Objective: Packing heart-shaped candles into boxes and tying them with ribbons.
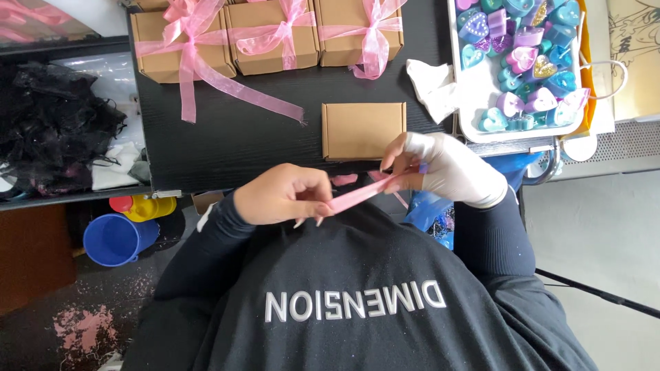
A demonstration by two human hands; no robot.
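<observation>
Closest to the lens is the person's dark sweatshirt (357, 302), and just above it both hands work a length of pink ribbon (361, 194) stretched taut between them, off the near edge of the black table (227, 141). Bare, the left hand (285, 194) is curled almost closed, thumb and fingertips pinching the ribbon's lower end. Gloved in white, the right hand (443, 168) is also nearly closed, pinching the ribbon's upper end between thumb and forefinger, its fingers touching the near right corner of a plain brown cardboard box (363, 129) that sits unribboned at the table's near edge. Along the table's far edge stand three like boxes tied with pink bows (275, 31), one loose ribbon tail trailing toward the table's middle. Near the right edge lies a crumpled white cloth (430, 86), and beside it a white tray (474, 103) holds heart-shaped pieces (522, 62) in teal, purple and pink. Below the table's left corner sit a blue cup (117, 238) and a yellow container (148, 206).
</observation>
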